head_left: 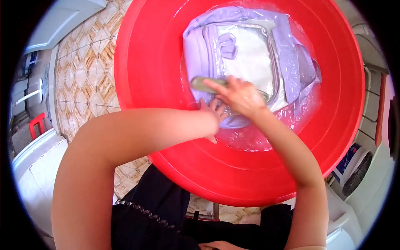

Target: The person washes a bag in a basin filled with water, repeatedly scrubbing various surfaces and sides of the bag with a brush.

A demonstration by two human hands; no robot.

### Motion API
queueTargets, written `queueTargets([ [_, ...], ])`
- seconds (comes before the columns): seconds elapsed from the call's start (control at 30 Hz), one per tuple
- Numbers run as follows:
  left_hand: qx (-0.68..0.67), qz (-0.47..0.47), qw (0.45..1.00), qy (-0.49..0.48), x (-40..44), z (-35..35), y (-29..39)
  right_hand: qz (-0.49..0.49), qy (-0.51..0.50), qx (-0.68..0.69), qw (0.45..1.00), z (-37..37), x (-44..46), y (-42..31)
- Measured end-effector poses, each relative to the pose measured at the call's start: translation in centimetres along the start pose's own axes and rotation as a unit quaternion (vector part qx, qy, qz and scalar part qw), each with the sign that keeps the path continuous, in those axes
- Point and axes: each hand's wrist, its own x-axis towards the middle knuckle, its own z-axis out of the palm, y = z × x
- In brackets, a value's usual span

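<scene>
Here, the right hand [243, 96], fingers wrapped, grips an olive brush [202, 84]; the left hand [212, 113] spreads fingers over a wet, clear-fronted lilac backpack [250, 56] in a red plastic tub [146, 62].

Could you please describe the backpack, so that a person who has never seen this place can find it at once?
Start with the huge round red basin. Within it, by the left hand, lies a wet lilac backpack. Its shiny pale front panel with a lilac bow sets it apart from the plain red basin and the slim green tool in the right hand.
</scene>
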Motion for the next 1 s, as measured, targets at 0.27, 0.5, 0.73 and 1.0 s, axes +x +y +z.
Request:
queueTargets([
  [0.27,-0.026,0.013,0.996,0.079,-0.8,-0.8,-1.6,0.231,0.095,0.073,0.966,1.1,7.7,1.8],
  [0.5,-0.042,0.093,0.994,0.03,0.7,0.8,0.2,0.067,-0.031,0.024,0.997,0.5,-0.7,-2.2],
  [0.73,0.021,0.069,0.996,0.054,-0.4,-0.4,-0.9,0.232,0.059,0.03,0.97,0.4,3.1,3.6],
  [1.0,0.081,0.065,0.994,0.045,0.1,-0.1,-0.7,0.078,-0.054,-0.063,0.993,0.4,-3.0,2.9],
])
